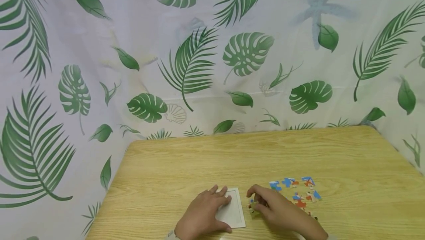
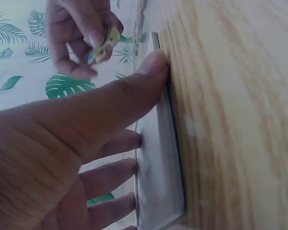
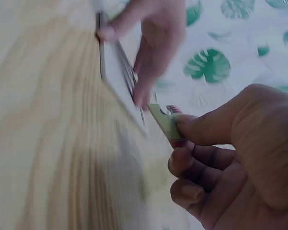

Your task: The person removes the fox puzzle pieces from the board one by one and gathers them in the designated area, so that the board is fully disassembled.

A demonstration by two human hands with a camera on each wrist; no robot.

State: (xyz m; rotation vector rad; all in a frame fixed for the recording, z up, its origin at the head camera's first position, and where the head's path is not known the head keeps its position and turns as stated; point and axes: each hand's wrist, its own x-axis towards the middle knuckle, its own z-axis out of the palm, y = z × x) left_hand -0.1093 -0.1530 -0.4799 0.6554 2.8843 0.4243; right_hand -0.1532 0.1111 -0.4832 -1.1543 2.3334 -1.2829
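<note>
A shallow white puzzle tray (image 1: 236, 214) with a raised rim lies on the table. My left hand (image 1: 206, 210) rests over its left part, fingers spread and fairly straight, with the thumb at the near edge. Just right of the tray, my right hand (image 1: 277, 208) pinches a jigsaw piece (image 1: 251, 206) between thumb and fingers. In the right wrist view this jigsaw piece (image 3: 166, 123) is tilted, its pale yellowish side showing, and it is held off the table. The left wrist view shows the thumb (image 2: 156, 67) against the tray's edge.
Several loose jigsaw pieces (image 1: 300, 202), blue, red and tan, lie to the right, some partly hidden by my right forearm. The wooden table (image 1: 252, 155) meets a white curtain (image 1: 212, 110) printed with green leaves at its back edge.
</note>
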